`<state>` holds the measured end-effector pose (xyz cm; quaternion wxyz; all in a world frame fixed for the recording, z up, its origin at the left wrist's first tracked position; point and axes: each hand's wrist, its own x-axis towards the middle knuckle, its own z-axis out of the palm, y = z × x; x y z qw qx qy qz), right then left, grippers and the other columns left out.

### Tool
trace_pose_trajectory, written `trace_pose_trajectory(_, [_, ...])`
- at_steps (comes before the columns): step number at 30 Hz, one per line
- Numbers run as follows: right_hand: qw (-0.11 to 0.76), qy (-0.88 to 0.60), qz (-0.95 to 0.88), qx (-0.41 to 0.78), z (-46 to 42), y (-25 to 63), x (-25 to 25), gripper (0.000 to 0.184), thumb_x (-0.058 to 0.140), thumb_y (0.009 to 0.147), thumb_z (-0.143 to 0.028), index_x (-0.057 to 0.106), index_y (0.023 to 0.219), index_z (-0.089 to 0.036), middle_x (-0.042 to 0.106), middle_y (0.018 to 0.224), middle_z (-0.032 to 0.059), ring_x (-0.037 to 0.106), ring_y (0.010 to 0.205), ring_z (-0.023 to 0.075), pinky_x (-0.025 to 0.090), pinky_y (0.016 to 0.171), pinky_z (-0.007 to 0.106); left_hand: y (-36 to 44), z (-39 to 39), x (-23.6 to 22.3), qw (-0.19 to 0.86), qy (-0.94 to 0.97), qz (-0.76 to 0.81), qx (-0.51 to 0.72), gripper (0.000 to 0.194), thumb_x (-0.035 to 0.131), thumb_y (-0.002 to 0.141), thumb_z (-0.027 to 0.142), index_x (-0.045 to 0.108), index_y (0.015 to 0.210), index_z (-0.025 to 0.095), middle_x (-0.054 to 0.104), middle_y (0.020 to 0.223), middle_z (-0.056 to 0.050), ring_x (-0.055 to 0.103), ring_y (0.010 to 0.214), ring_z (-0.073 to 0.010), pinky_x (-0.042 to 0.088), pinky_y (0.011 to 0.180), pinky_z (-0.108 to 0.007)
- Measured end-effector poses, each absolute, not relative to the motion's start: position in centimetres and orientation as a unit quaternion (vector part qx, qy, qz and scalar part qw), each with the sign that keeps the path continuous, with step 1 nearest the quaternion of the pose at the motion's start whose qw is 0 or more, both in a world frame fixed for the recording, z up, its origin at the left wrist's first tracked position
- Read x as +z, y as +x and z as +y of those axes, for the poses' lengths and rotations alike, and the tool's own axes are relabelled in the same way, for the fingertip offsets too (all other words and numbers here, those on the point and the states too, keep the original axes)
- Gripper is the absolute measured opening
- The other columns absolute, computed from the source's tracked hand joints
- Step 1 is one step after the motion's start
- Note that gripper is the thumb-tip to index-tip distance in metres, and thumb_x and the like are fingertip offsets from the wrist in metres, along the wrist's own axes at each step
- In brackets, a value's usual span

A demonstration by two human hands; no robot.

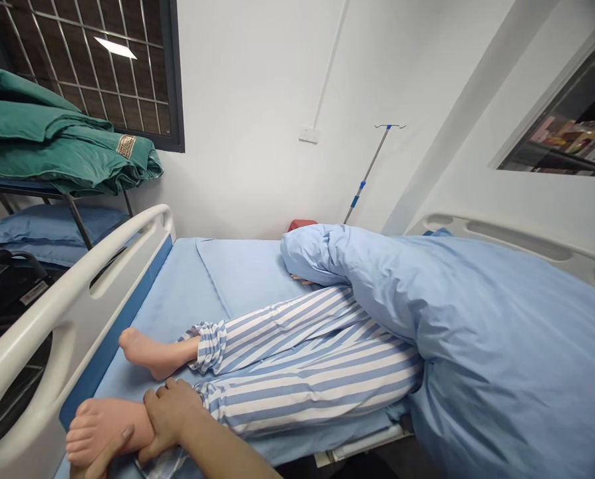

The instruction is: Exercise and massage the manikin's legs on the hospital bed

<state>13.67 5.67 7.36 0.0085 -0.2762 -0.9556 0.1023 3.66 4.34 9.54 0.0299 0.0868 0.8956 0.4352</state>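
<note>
A figure in blue-and-white striped trousers lies on a hospital bed, its upper body hidden under a light blue duvet. Its near bare foot is at the bottom left, next to the white footboard. My right hand is wrapped round the ankle of that foot, forearm coming in from the lower right. My left hand cups the same foot from below, only partly in view at the frame's bottom edge. The far foot rests on the blue sheet.
A white side rail runs along the far side of the bed. A drip stand leans by the wall. Folded green bedding lies on a rack at left, a black frame below it. A red object peeks behind the duvet.
</note>
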Motion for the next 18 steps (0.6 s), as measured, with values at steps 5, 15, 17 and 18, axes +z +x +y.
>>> trace_pose_trajectory(5, [0.023,-0.281,-0.951,0.125,5.6,13.7,7.5,0.078,0.064,0.051,-0.062,0.050,0.107,-0.010,0.063,0.095,0.0161,0.058,0.087,0.0332,0.050,0.067,0.045,3.8,4.3,8.9,0.011,-0.001,0.903,0.429,0.053,0.002,0.081,0.028,0.046,0.105,0.009,0.050,0.103,-0.021,0.042,0.111,-0.0404,0.035,0.085,-0.061])
trace_pose_trajectory(15, [0.110,-0.295,-0.940,0.133,5.2,13.5,7.3,0.056,0.068,0.050,-0.052,0.056,0.097,-0.024,0.066,0.090,0.0072,0.061,0.086,0.0298,0.047,0.063,0.040,4.1,4.5,8.5,-0.057,0.001,0.901,0.431,0.029,0.005,0.080,0.020,0.032,0.070,0.024,0.044,0.078,-0.008,0.045,0.097,-0.0314,0.037,0.074,-0.053])
trace_pose_trajectory(17, [0.140,-0.317,-0.930,0.126,4.9,13.3,7.2,0.051,0.067,0.050,-0.051,0.058,0.093,-0.027,0.066,0.087,0.0052,0.062,0.086,0.0292,0.045,0.062,0.039,4.3,3.9,9.4,-0.055,0.016,0.889,0.455,0.022,0.011,0.079,0.021,0.029,0.066,0.024,0.043,0.074,-0.006,0.046,0.092,-0.0295,0.037,0.073,-0.052])
trace_pose_trajectory(18, [0.156,-0.329,-0.923,0.122,4.8,13.2,7.1,0.049,0.067,0.050,-0.051,0.059,0.092,-0.028,0.066,0.085,0.0046,0.062,0.085,0.0289,0.044,0.062,0.039,4.2,3.5,9.7,-0.040,0.049,0.879,0.473,0.017,0.018,0.078,0.023,0.030,0.065,0.024,0.042,0.071,-0.005,0.047,0.088,-0.0283,0.038,0.071,-0.050])
